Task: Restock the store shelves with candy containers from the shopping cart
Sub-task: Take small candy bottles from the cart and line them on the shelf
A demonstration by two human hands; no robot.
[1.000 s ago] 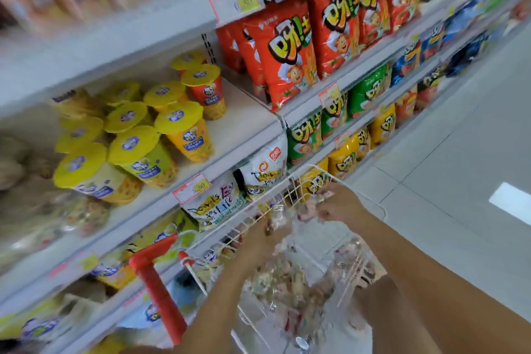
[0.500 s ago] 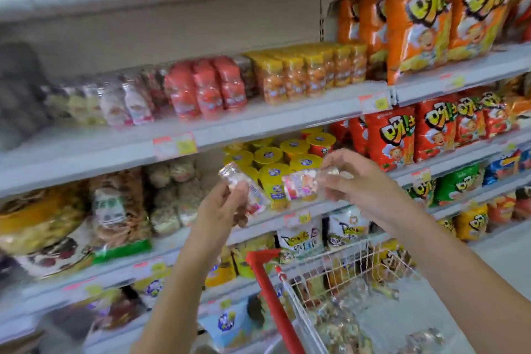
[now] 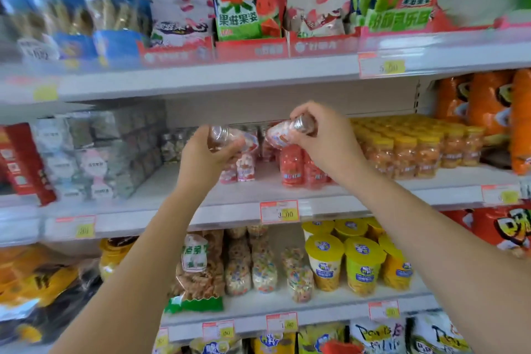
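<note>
In the head view, both arms are up at the middle white metal shelf (image 3: 184, 181). The left hand (image 3: 205, 156) has its grip wrapped round a small clear plastic candy jar (image 3: 222, 136). The right hand (image 3: 324, 138) grips a second clear candy jar with a pink-and-white label (image 3: 280, 135) by its ribbed end. Neither jar is upright. Each lies tipped over with its long axis near level, and the free ends point inward toward each other with a small gap between them. Both are held above the shelf board, not on it.

Just below and behind them stands a row of matching pink-labelled jars (image 3: 245, 167). Red-filled jars (image 3: 291, 165) stand just beside that row on the right, and yellow-lidded jars (image 3: 416, 146) stand further right. Bare board shows to the left of the pink-labelled row, beneath the left wrist.

To my eye, the left hand is nearer that open spot, while the right hand sits over the red-filled jars and would have to come leftward. Each jar looks to need turning base-down before it is lowered. On the left jar I cannot tell which end is the cap.
</note>
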